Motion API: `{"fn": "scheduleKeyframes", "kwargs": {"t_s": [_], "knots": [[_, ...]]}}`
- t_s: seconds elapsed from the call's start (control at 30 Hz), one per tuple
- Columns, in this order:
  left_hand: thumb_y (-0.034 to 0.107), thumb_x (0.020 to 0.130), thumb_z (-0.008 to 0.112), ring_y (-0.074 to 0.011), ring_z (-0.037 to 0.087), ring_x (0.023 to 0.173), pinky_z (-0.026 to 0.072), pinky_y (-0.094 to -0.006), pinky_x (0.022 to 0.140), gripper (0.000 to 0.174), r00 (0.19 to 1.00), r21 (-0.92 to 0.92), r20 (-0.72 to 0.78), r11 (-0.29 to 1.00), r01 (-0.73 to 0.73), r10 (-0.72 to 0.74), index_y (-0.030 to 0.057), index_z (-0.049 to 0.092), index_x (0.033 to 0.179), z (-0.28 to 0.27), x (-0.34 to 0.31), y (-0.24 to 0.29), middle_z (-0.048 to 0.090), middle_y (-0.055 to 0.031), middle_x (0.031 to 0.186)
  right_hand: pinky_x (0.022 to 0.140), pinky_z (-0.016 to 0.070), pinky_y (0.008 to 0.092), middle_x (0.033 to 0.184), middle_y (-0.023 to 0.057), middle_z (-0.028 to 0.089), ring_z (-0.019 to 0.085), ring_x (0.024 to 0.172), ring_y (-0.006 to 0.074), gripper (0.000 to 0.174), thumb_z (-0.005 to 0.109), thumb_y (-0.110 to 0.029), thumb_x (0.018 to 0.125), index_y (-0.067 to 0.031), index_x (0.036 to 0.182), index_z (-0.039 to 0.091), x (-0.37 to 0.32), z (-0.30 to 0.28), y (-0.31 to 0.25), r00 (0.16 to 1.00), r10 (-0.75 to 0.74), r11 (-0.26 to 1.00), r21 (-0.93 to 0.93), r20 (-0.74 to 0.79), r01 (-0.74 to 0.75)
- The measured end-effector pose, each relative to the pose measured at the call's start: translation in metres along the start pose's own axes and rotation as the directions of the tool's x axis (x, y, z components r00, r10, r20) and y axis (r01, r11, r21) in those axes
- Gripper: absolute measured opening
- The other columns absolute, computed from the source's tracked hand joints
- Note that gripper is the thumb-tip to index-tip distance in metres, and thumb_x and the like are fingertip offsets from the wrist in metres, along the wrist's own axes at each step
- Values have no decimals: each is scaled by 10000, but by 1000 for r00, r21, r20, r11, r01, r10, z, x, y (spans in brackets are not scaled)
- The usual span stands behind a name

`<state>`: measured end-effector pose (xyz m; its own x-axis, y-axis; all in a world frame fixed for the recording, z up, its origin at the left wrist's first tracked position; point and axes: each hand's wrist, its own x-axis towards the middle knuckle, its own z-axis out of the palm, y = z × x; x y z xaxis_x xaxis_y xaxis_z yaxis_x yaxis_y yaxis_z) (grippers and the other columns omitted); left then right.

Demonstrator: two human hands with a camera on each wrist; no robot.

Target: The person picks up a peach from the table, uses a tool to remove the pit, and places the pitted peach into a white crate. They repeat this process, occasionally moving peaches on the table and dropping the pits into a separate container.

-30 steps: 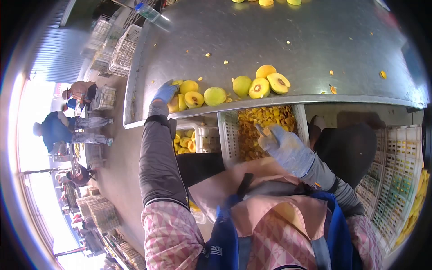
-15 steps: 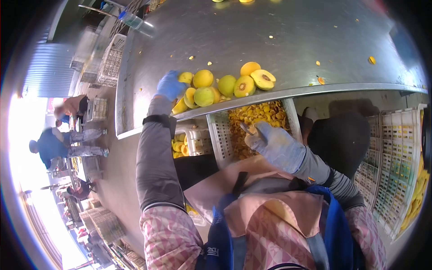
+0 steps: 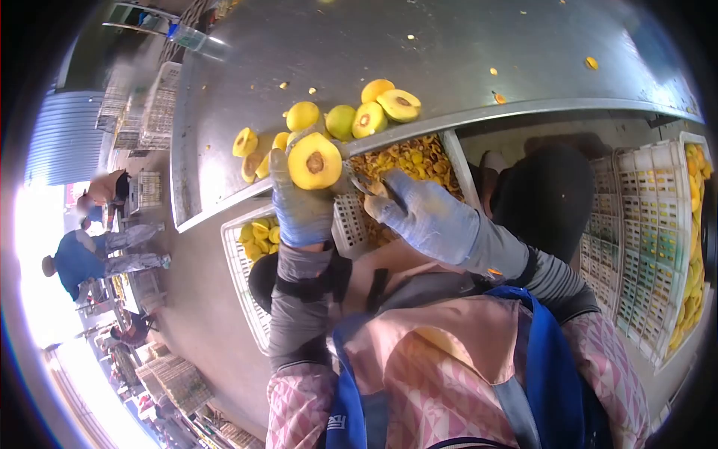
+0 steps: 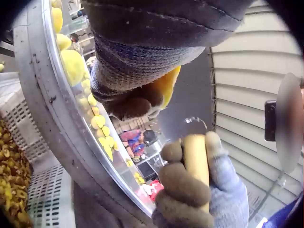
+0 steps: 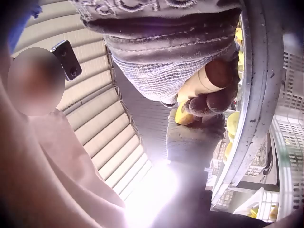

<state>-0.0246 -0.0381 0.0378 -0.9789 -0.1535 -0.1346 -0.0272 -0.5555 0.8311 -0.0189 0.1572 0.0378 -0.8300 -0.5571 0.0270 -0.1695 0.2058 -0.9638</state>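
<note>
My gloved left hand (image 3: 303, 213) holds a halved yellow peach (image 3: 315, 166) in front of the table's edge. The cut face points up, with a rough brown centre. In the left wrist view, part of that peach (image 4: 167, 88) shows past the glove. My gloved right hand (image 3: 434, 217), just to the right, grips a tool by its pale wooden handle (image 4: 195, 156). A thin curved metal loop (image 4: 194, 119) tops the handle. The tool's metal end (image 3: 359, 182) is close beside the peach. Several peaches (image 3: 340, 122), whole and halved, lie along the table's near edge.
The metal table (image 3: 464, 45) carries small scraps. Below its edge, a white crate (image 3: 349, 224) contains brown and yellow pieces; another crate (image 3: 243, 280) with peach halves stands left. Tall crates (image 3: 651, 224) stand right. People (image 3: 86, 251) work far left, and a bottle (image 3: 196, 39) lies at the table's far-left corner.
My left hand has left the fruit on the table and come back toward my right hand with a peach half. The right hand still grips the tool. The head view has shifted.
</note>
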Motion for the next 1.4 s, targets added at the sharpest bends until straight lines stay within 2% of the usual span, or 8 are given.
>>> {"fn": "scheduleKeyframes", "kwargs": {"t_s": [0.03, 0.1, 0.63, 0.8, 1.03, 1.1, 1.2, 1.4], "knots": [[548, 973, 413, -268, 602, 966, 498, -405, 886, 641, 979, 57, -173, 993, -102, 111, -1, 499, 1291, 10, -6, -7, 604, -158, 1130, 718, 485, 435, 872, 246, 627, 625, 840, 425, 362, 550, -327, 972, 12, 1098, 536, 0, 3, 4, 1000, 13, 1000, -3, -3, -13], [450, 1024, 317, -221, 585, 1040, 466, -343, 950, 561, 989, 89, -103, 992, -93, 103, -16, 510, 1270, 8, -17, -16, 607, -133, 1140, 553, 501, 459, 711, 210, 618, 624, 634, 399, 353, 571, -356, 952, -19, 1051, 541, 2, 11, 14, 979, -151, 988, -36, -140, 147], [437, 1023, 365, -199, 561, 1070, 418, -341, 1003, 538, 934, 420, 20, 845, -331, 356, -21, 480, 1280, 28, -27, -43, 570, -121, 1179, 561, 504, 433, 746, 215, 622, 627, 659, 387, 320, 530, -312, 985, 0, 1057, 535, 1, 15, 16, 964, -164, 986, -35, -208, 160], [377, 1026, 403, -201, 555, 1109, 411, -342, 1027, 477, 867, 592, 98, 672, -445, 488, -17, 479, 1284, 27, -26, -46, 556, -122, 1215, 554, 502, 416, 752, 219, 620, 633, 674, 374, 318, 519, -304, 992, 4, 1067, 535, -1, 14, 10, 984, -68, 994, 68, -162, 80], [469, 1025, 328, -209, 555, 1085, 432, -347, 988, 564, 847, 667, 21, 624, -408, 531, -15, 520, 1242, 39, -28, -47, 576, -121, 1155, 540, 504, 400, 749, 203, 608, 625, 643, 360, 320, 501, -292, 1002, 18, 1082, 518, -3, 12, 8, 985, -97, 989, 92, -144, 111], [477, 1023, 322, -216, 569, 1067, 450, -342, 964, 577, 760, 886, 213, 206, -415, 615, -20, 525, 1235, 35, -27, -48, 579, -132, 1158, 543, 507, 400, 742, 201, 608, 624, 639, 361, 332, 504, -303, 999, 18, 1084, 515, -1, 17, 15, 980, -113, 989, 81, -161, 127], [483, 1018, 318, -227, 585, 1036, 468, -346, 941, 588, 789, 756, 136, 451, -474, 599, -24, 535, 1223, 34, -26, -51, 589, -145, 1147, 549, 512, 400, 724, 197, 607, 621, 628, 365, 351, 508, -325, 995, 15, 1084, 509, -3, 15, 15, 978, -126, 992, 2, -164, 128], [482, 1010, 322, -238, 597, 1012, 476, -357, 933, 590, 873, 638, 46, 658, -400, 486, -24, 539, 1220, 31, -28, -46, 599, -157, 1130, 551, 515, 404, 706, 198, 605, 613, 606, 372, 353, 512, -335, 988, 8, 1070, 508, -1, 16, 20, 975, -161, 985, -80, -152, 150]]}}
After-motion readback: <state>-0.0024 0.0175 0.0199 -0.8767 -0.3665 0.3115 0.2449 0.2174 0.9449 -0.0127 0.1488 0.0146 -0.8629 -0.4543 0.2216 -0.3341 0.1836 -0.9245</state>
